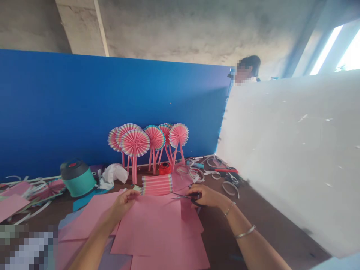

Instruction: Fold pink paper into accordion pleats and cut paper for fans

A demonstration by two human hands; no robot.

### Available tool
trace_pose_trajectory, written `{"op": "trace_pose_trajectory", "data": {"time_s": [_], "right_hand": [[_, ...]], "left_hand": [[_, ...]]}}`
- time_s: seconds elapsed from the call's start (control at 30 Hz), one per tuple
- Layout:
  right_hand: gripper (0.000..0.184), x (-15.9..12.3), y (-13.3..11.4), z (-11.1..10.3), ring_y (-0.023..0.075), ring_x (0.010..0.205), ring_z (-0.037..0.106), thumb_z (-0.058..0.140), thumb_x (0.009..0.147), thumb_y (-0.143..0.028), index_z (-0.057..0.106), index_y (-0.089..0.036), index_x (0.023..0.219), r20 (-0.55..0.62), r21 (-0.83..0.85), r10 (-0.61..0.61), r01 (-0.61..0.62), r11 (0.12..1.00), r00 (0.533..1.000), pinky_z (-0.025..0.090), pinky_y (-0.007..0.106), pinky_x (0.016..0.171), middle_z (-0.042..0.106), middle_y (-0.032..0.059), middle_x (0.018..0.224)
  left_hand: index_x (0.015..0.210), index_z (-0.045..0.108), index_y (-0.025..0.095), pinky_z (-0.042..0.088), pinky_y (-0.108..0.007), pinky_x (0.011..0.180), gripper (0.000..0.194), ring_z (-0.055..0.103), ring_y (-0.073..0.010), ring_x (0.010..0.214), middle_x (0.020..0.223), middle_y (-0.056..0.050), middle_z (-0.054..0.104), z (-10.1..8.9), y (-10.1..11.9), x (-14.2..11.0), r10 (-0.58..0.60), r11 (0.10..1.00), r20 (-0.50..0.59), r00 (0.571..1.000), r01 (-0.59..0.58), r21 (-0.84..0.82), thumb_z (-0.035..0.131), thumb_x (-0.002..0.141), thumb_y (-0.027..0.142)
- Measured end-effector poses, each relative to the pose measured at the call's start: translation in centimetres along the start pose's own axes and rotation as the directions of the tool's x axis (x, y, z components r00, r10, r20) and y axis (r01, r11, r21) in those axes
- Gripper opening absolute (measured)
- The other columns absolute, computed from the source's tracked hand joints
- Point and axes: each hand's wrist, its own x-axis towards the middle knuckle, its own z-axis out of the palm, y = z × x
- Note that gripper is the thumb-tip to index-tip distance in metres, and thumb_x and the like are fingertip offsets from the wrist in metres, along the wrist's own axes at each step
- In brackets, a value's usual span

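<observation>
My right hand (201,195) is closed around dark-handled scissors (180,196), whose blades point left over the top edge of a pink paper sheet (157,221). At that sheet's upper left corner, my left hand (126,200) pinches the paper between thumb and fingers. Just beyond the sheet lies a pleated pink paper (156,184) with rainbow-striped sides. More pink sheets (92,213) are spread below and to the left, over bluish ones.
Several round pink paper fans (135,143) on sticks lean near a blue partition (70,105). A teal-and-black container (78,178), crumpled white plastic (114,175), red twine (164,168) and white strip loops (197,174) surround the work. A white panel (287,150) borders the right; a person's head shows behind it.
</observation>
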Motion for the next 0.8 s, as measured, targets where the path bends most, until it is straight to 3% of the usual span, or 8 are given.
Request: {"op": "trace_pose_trajectory", "data": {"time_s": [0.3,0.43,0.57,0.67,0.8], "right_hand": [[0.043,-0.2,-0.5,-0.2,0.0169,0.082,0.059,0.073,0.062,-0.025,0.069,-0.021,0.104,-0.019,0.072,0.004,-0.003,0.997,1.000,0.049,0.025,0.072,0.066,0.0037,0.094],[0.041,0.2,-0.1,0.6,0.0176,0.085,0.061,0.066,0.065,-0.021,0.068,-0.019,0.106,-0.123,0.096,-0.028,0.040,0.995,0.992,0.050,0.027,0.075,0.067,0.0062,0.099],[0.040,0.6,-1.2,2.0,0.0178,0.088,0.061,0.061,0.067,-0.015,0.068,-0.020,0.106,-0.189,0.057,-0.096,0.108,0.992,0.977,0.049,0.028,0.079,0.066,0.0066,0.102],[0.039,0.7,-2.9,3.0,0.0163,0.083,0.059,0.060,0.067,-0.013,0.068,-0.021,0.103,-0.149,-0.005,-0.142,0.143,0.990,0.979,0.047,0.026,0.077,0.065,0.0046,0.096],[0.045,0.8,-4.3,4.2,0.0158,0.082,0.057,0.058,0.060,-0.006,0.068,-0.021,0.101,-0.129,0.001,-0.165,0.166,0.986,0.978,0.046,0.025,0.075,0.064,0.0032,0.092]], "left_hand": [[0.088,0.063,0.018,0.051,-0.035,0.074,0.031,0.064,-0.0262,0.091,0.093,-0.008,0.069,-0.1,0.1,-0.2,0.012,0.999,-0.001,1.000,-0.012,0.046,0.054,0.061,0.029],[0.083,0.065,0.021,0.047,-0.038,0.087,0.021,0.062,-0.0251,0.095,0.098,-0.007,0.067,0.6,0.6,-0.7,0.144,0.962,-0.036,0.989,-0.132,0.239,0.054,0.067,0.028],[0.090,0.065,0.023,0.047,-0.037,0.088,0.021,0.054,-0.0255,0.108,0.110,-0.007,0.061,2.8,1.2,-1.8,0.360,0.872,-0.111,0.927,-0.291,0.393,0.058,0.074,0.034],[0.095,0.063,0.024,0.047,-0.037,0.084,0.026,0.056,-0.0245,0.101,0.103,-0.007,0.064,4.6,1.5,-2.5,0.469,0.826,-0.049,0.882,-0.418,0.378,0.064,0.074,0.039],[0.093,0.063,0.023,0.045,-0.037,0.082,0.025,0.058,-0.0226,0.090,0.092,-0.006,0.066,5.9,1.7,-2.9,0.623,0.727,0.009,0.782,-0.583,0.363,0.063,0.078,0.043]]}}
